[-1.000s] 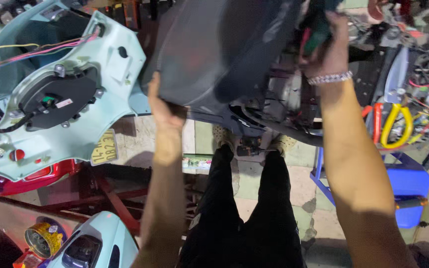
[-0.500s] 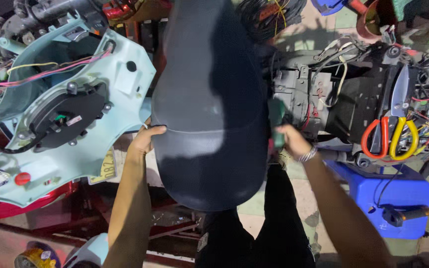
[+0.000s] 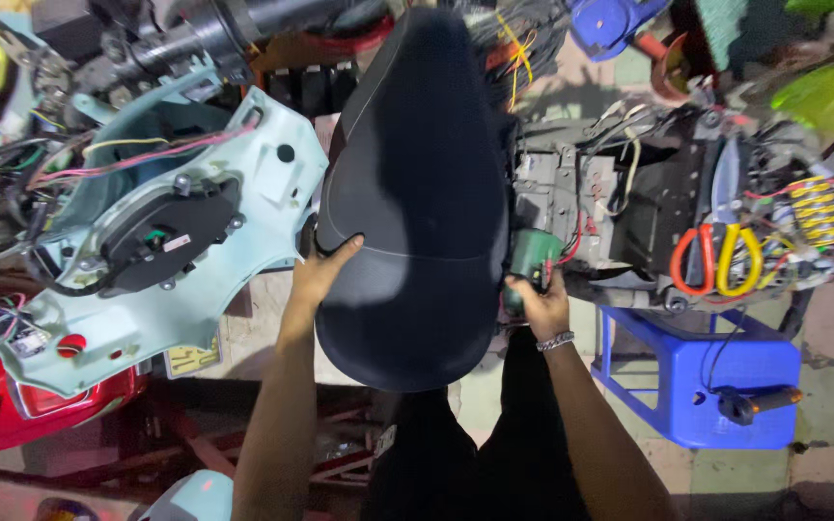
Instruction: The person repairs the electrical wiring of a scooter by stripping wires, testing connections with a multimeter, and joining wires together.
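Item: black scooter seat [image 3: 417, 193], long and padded, narrow at the far end and broad at the near end, with a stitched seam crossing its wide part. It lies lengthwise over the middle of the stripped scooter frame, its broad end overhanging toward the person's legs. Left hand [image 3: 325, 270]: pressed against the seat's left edge at the seam, thumb on top and fingers curled round the rim, a hold that steadies the seat from the side. Right hand [image 3: 538, 304]: at the seat's right edge, closed round a green power tool [image 3: 531, 262] whose body stands just beside the seat; whether the hand also touches the seat cannot be told. A metal bracelet [image 3: 556, 341] sits on that wrist. To the left of the seat: a pale blue body panel [image 3: 161, 318], tilted, inner face up, carrying a round black unit [image 3: 171, 232] and pink and yellow wires, so its fittings are exposed. Below it, a red body part [image 3: 12, 405]. To the right: the open frame [image 3: 629, 203] with bare metal brackets and wiring, red and yellow handled cutters [image 3: 716, 259] resting on it within reach. Near right, a blue plastic stool [image 3: 702, 386] standing on the floor, with a black handlebar grip [image 3: 755, 400] lying on its top.
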